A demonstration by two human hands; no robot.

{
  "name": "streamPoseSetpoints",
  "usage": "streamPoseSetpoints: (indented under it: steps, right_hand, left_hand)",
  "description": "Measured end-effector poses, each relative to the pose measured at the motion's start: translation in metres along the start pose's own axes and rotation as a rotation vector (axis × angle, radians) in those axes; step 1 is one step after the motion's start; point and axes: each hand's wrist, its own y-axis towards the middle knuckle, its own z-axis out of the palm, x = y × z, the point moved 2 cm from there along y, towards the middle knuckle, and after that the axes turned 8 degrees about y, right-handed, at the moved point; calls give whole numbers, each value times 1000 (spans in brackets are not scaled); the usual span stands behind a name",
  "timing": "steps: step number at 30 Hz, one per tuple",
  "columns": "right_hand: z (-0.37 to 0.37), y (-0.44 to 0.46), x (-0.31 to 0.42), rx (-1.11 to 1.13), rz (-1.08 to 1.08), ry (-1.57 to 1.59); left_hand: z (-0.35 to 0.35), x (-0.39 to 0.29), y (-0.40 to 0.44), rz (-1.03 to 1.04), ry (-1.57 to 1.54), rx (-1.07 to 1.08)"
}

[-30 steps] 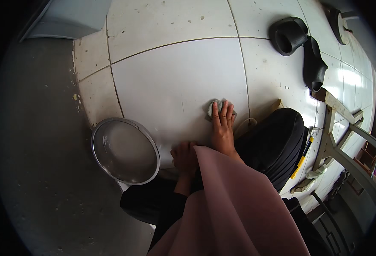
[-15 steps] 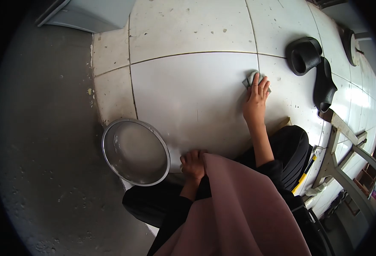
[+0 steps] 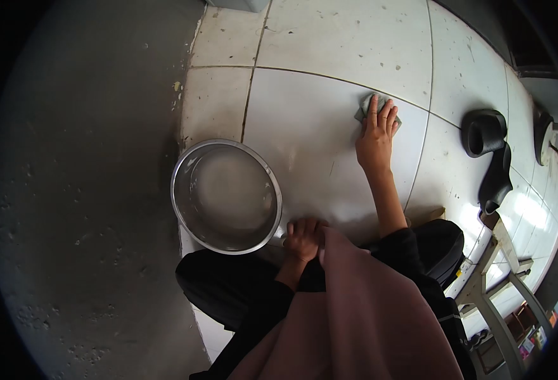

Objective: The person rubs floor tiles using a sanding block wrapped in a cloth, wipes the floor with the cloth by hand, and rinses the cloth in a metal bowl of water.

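My right hand (image 3: 374, 142) is stretched out over a grey-green cloth (image 3: 363, 113), its fingers pressing the cloth flat on a white floor tile (image 3: 317, 136). The cloth lies near the tile's far right corner, just inside the grout lines. Close to my body, my left hand (image 3: 302, 239) rests low by the floor with its fingers curled in; whatever may be under them is hidden. Left of that hand stands a round metal basin (image 3: 270, 223) with what looks like shallow liquid in it.
A dark grey floor (image 3: 95, 190) borders the tiles on the left. Black slippers (image 3: 487, 136) lie to the right. Beyond my right knee is a wooden frame (image 3: 481, 278). The surrounding tiles (image 3: 355, 44) carry specks and stains.
My right hand has slid the cloth left, off the right-hand grout line, and closer to the far one. The camera view has shifted and turned. My left hand has stayed low near the basin.
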Motion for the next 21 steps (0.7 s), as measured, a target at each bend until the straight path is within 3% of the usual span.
streamPoseSetpoints:
  steps: [7, 13, 21]
  right_hand:
    - [65, 26, 107, 170, -473, 153]
    - [86, 45, 135, 149, -504, 135]
    - [61, -43, 139, 398, -664, 292]
  left_hand:
    - [7, -1, -9, -25, 5, 18]
    - [13, -1, -10, -12, 17, -39]
    - [-1, 3, -1, -53, -143, -14]
